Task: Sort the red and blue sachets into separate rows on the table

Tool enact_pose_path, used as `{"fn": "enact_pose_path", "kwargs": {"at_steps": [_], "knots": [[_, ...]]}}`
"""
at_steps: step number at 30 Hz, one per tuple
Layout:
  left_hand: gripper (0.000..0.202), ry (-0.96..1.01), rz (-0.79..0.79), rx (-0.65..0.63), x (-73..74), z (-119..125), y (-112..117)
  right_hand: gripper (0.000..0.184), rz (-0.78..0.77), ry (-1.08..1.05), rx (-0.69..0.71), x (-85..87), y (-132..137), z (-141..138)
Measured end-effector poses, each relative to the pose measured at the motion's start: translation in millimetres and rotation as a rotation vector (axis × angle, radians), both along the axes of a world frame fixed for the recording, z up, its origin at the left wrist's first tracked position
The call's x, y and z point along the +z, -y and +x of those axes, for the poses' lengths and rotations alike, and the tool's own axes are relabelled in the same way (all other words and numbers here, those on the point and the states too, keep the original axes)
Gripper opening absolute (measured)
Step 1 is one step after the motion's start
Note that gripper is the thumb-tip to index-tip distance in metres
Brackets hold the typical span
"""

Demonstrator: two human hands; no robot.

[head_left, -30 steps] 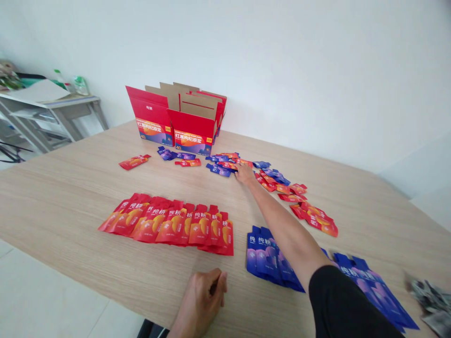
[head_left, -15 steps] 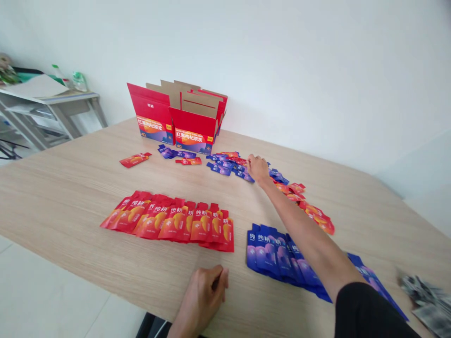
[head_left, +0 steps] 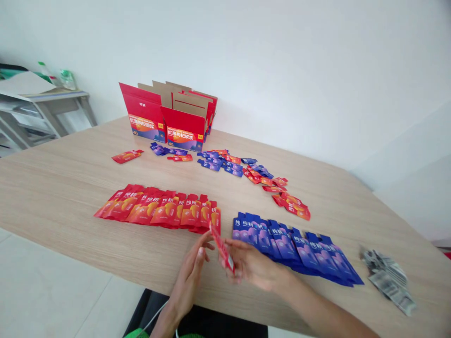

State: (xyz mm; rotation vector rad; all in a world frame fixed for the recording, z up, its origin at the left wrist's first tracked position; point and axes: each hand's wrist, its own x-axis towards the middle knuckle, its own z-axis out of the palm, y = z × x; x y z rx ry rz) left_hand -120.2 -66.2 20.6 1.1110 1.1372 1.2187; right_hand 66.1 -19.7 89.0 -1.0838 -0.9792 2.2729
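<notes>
Right now my right hand (head_left: 252, 267) pinches one red pouch (head_left: 221, 246) by its lower end, held edge-on and tilted, just above the near edge of the tabletop (head_left: 63, 188). My left hand (head_left: 192, 274) is beside it, fingers straight and slightly spread, the tips close to the pouch. Whether they touch it I cannot tell.

Straight ahead lies the red row (head_left: 158, 210), roughly ten pouches lapped like tiles, too tightly for an exact count. To its right, across a narrow gap, sits the blue row (head_left: 292, 245), about eight or nine, lapped the same way.

Farther back a loose scatter (head_left: 246, 168) of red and blue pouches trails from the two open cartons (head_left: 169, 117) toward the right. One stray red pouch (head_left: 127, 156) lies apart on the left. A small heap of silver wrappers (head_left: 387, 279) rests near the right end of the blue row.

Bare wood runs in a wide band between the rows and the scatter, and the left side is open too — but there is only a thin strip between the rows and the near edge.
</notes>
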Motion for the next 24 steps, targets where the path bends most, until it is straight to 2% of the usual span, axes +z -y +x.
{"fn": "enact_pose_path", "kwargs": {"at_steps": [3,6,8,10,12,14,16,19,21,24], "knots": [[0.065,0.083,-0.066,-0.13,-1.3,2,13,0.044,-0.272,-0.193,0.112,-13.5,38,-17],[0.067,0.084,-0.108,-0.142,-2.6,4,21,0.041,-0.341,-0.261,0.181,-25.2,50,-28],[0.072,0.067,-0.149,-0.121,-1.4,7,24,0.038,-0.239,-0.157,0.218,-30.2,50,-28],[0.075,0.066,-0.185,-0.104,1.4,8,24,0.036,-0.026,0.033,0.24,-30.9,46,-22],[0.069,0.039,-0.151,-0.029,4.6,8,21,0.036,0.219,0.221,0.202,-27.1,40,-12],[0.06,-0.052,-0.071,0.081,7.4,6,16,0.043,0.381,0.316,0.124,-21.0,32,-2],[0.057,-0.165,-0.008,0.121,9.9,4,9,0.053,0.462,0.344,0.072,-15.9,25,4],[0.057,-0.253,0.04,0.041,14.9,3,-3,0.058,0.57,0.406,0.068,-13.5,13,4],[0.057,-0.236,0.031,0.013,18.3,4,-9,0.059,0.595,0.439,0.094,-13.3,2,2],[0.064,-0.102,-0.079,0.019,19.3,6,-15,0.06,0.576,0.442,0.106,-8.3,-27,2]]}}
